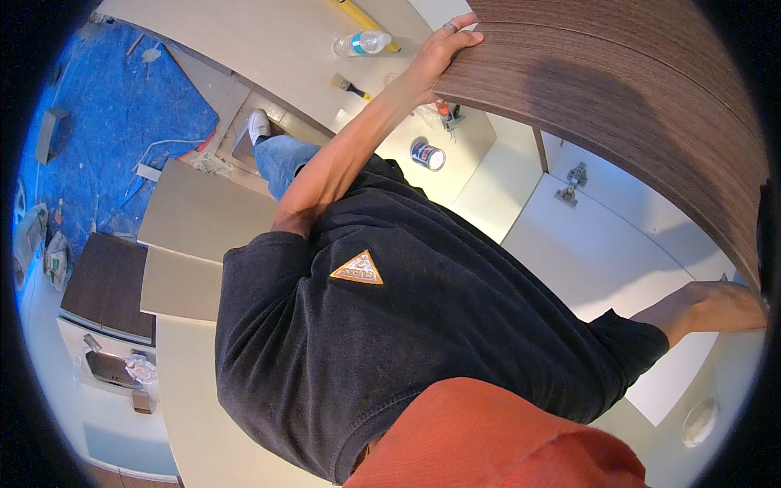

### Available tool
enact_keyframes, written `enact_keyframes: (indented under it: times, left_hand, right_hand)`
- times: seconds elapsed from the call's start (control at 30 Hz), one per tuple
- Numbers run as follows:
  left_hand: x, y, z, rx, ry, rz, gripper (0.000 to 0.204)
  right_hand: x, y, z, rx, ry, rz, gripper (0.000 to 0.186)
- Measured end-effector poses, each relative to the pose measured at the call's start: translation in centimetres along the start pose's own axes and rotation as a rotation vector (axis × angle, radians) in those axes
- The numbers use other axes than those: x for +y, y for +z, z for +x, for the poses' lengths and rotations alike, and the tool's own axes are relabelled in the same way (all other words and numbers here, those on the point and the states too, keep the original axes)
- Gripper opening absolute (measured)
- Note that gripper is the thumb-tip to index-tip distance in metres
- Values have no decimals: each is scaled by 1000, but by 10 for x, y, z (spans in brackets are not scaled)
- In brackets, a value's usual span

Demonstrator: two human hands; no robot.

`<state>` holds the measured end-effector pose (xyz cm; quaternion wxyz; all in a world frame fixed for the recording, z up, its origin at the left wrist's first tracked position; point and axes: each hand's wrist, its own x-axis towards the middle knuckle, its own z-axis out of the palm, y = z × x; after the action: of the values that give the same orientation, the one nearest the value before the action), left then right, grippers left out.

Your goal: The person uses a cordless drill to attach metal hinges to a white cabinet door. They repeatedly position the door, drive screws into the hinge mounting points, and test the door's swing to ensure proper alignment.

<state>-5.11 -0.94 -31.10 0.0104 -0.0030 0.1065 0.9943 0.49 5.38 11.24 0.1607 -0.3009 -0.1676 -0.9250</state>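
My left hand grips the edge of a dark wood-grain curved panel, fingers curled over it, at the upper middle. My right hand is at the panel's lower right end, its fingers partly hidden, so their grip is unclear. Under the panel are a white cabinet interior and metal hinges. On pale surfaces near my left hand are a clear bottle, a paintbrush, some hand tools and a small can. My dark shirt and a red cloth shape fill the lower middle.
A blue sheet covers the floor at left, with bags along its edge. Pale boards and a dark board lie left of my body. My foot in a white shoe stands beside the pale upper surface.
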Motion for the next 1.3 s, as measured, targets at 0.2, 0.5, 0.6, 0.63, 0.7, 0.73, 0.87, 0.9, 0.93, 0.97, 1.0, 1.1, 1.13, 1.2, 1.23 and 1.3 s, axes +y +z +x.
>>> enact_keyframes:
  times: [0.2,0.5,0.6,0.63,0.7,0.73,0.87,0.9,0.93,0.97,1.0,1.1,1.13,1.2,1.23,1.3]
  left_hand:
    - [6,11,-9,70,-32,111,62]
    - [-4,4,-2,40,76,222,62]
    - [-2,-2,2,-37,121,243,63]
    - [0,-2,3,-53,132,233,63]
    - [4,-1,0,9,75,268,65]
    - [7,1,-1,40,47,285,65]
    - [18,9,-8,51,4,450,65]
    - [18,11,-9,67,7,424,63]
    - [18,12,-10,82,11,398,62]
    - [17,13,-10,100,33,378,62]
    - [16,13,-10,117,52,358,63]
    - [10,11,-7,124,31,271,62]
    - [5,12,-4,118,13,244,62]
    - [0,9,-1,128,25,226,62]
    - [-3,8,0,130,32,217,62]
    - [-8,6,4,98,68,221,63]
  right_hand:
    - [2,-4,-1,-4,-1,-13,24]
    - [-3,-6,0,-2,-9,-33,23]
    - [-3,-9,-1,3,-10,-36,22]
    - [-2,-10,-2,5,-6,-34,22]
    - [-1,-11,-3,6,-1,-32,22]
    - [0,-12,-4,7,2,-35,22]
    - [5,-13,-6,12,13,-33,21]
    - [5,-13,-6,13,14,-28,21]
    - [6,-13,-6,15,18,-23,21]
    - [6,-14,-6,11,21,-24,21]
    - [6,-14,-6,6,21,-19,21]
    - [4,-15,-5,4,23,-31,20]
    - [1,-15,-5,7,17,-30,20]
    - [-2,-15,-3,2,10,-30,20]
    - [-3,-16,-2,-1,6,-30,20]
    - [-5,-16,0,0,5,-46,20]
